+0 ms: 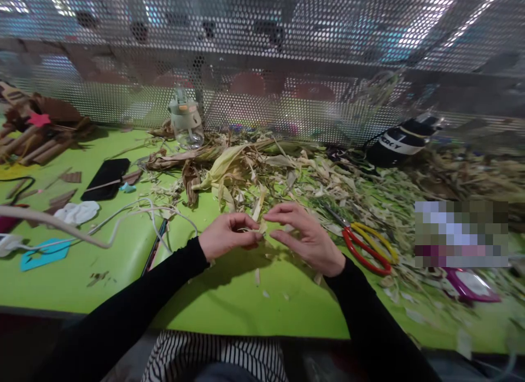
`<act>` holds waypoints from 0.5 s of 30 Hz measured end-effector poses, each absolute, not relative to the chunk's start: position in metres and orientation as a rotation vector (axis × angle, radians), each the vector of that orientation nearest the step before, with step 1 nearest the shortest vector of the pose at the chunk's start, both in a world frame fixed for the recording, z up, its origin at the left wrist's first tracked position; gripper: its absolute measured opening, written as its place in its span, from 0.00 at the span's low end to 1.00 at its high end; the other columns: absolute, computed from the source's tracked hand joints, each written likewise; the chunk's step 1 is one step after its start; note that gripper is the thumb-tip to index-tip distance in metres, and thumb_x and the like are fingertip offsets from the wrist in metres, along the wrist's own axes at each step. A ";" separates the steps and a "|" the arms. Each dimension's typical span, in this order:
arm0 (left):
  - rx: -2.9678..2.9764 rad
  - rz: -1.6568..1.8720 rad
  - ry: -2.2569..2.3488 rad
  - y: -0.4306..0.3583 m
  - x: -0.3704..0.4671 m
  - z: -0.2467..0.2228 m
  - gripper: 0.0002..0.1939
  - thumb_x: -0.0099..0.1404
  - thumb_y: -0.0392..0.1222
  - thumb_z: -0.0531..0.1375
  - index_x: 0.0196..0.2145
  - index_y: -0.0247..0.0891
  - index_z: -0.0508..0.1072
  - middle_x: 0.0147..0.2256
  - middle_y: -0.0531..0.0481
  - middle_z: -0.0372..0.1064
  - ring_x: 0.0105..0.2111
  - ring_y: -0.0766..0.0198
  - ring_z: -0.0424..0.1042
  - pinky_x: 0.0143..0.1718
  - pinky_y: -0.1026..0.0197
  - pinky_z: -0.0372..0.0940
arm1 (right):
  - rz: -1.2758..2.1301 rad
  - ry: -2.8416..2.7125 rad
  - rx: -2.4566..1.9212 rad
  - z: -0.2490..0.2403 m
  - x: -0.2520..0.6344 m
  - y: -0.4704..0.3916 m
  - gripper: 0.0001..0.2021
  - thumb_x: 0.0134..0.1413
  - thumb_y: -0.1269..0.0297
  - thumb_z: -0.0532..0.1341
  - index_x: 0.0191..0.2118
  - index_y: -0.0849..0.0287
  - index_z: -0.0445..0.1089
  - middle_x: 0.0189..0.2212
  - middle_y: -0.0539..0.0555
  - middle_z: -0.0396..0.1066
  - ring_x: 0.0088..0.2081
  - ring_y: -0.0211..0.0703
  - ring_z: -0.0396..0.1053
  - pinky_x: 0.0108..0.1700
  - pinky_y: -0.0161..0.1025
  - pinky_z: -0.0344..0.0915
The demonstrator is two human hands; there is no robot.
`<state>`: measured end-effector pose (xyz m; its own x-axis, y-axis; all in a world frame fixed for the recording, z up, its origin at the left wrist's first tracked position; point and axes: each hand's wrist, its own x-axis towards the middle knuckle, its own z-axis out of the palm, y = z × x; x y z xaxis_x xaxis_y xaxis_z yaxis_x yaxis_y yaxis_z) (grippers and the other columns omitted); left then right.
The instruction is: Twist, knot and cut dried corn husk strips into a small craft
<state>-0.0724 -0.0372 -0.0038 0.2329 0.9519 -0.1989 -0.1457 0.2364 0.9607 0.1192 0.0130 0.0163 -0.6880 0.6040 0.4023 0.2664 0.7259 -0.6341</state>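
Near the middle of the green table, my left hand (225, 237) is closed, with thumb and forefinger pinching a small pale piece of corn husk (263, 227). Just to its right, my right hand (307, 238) has its thumb and fingers apart, the tips close beside that husk. Whether they touch it I cannot tell. Behind both hands lies a pile of dry husks, with a larger yellow-green corn husk (225, 166) on top. Scissors (369, 248) with one red and one yellow handle rest right of my right hand, blades among the scraps.
A clear bottle (186, 122) stands behind the husks, and a black bottle (400, 141) lies tilted at right. On the left are a black phone (105, 179), a white cable (123, 215), a blue tag (45, 254) and crumpled tissue (77, 212). A perforated metal screen (262, 59) closes the back.
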 end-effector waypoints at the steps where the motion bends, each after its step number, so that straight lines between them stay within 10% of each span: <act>1: 1.019 0.957 1.013 -0.037 -0.073 -0.005 0.11 0.50 0.40 0.65 0.28 0.32 0.69 0.21 0.52 0.69 0.21 0.72 0.67 0.29 0.65 0.63 | 0.644 -2.383 -0.630 0.018 0.121 0.014 0.12 0.56 0.62 0.58 0.46 0.51 0.70 0.41 0.54 0.68 0.44 0.43 0.65 0.44 0.44 0.65; 15: 1.276 0.718 1.066 -0.039 -0.075 -0.012 0.11 0.53 0.42 0.63 0.31 0.31 0.72 0.23 0.53 0.67 0.21 0.74 0.62 0.25 0.68 0.57 | 0.450 -2.653 -0.489 0.022 0.121 0.015 0.10 0.59 0.61 0.55 0.34 0.57 0.73 0.36 0.56 0.70 0.39 0.43 0.66 0.41 0.41 0.62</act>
<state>-0.0752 -0.0388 -0.0121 0.3765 0.8983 -0.2264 0.1286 0.1913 0.9731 0.1213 0.0146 0.0217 -0.8571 0.3979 0.3271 0.2677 0.8867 -0.3771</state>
